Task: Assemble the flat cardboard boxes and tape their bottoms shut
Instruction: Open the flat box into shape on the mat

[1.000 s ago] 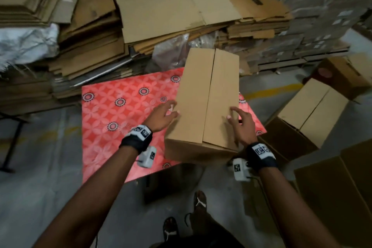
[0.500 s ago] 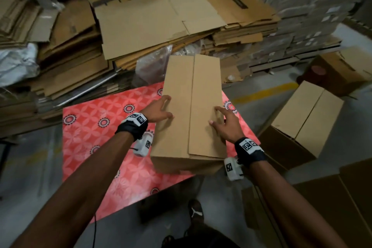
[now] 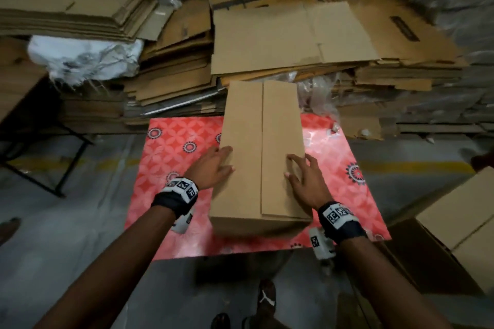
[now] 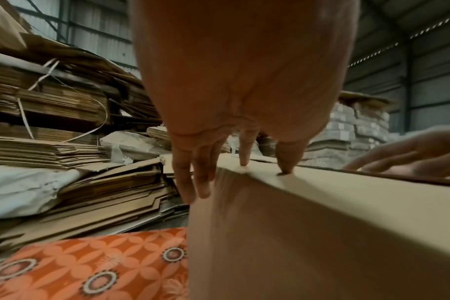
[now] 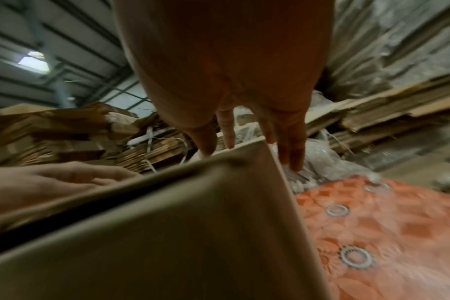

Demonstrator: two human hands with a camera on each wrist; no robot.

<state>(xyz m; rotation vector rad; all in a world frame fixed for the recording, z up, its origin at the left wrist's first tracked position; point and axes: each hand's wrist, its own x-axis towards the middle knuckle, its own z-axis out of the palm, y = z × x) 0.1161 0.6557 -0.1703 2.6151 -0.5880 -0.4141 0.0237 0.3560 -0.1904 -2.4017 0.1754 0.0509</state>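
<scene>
A brown cardboard box [image 3: 246, 115] stands on the red patterned table [image 3: 181, 157], its two flaps folded flat on top with the seam running away from me. My left hand [image 3: 213, 165] rests on the box's left top edge. In the left wrist view its fingers [image 4: 188, 182] hang straight down the side wall of the box [image 4: 321, 223], while thumb and forefinger press on top. My right hand [image 3: 307, 181] lies the same way on the right top edge, fingers straight over the box [image 5: 167, 233]. No tape shows on the seam.
Stacks of flat cardboard [image 3: 288, 35] and a white sack [image 3: 85, 59] crowd the space behind the table. Assembled boxes [image 3: 459, 211] stand on the floor at the right. A black metal frame [image 3: 53, 163] stands at the left. My feet [image 3: 267, 299] are below the table's near edge.
The box has turned and slid left, from slanting at the table's right side to standing square near its middle. Both hands stayed on its top edges.
</scene>
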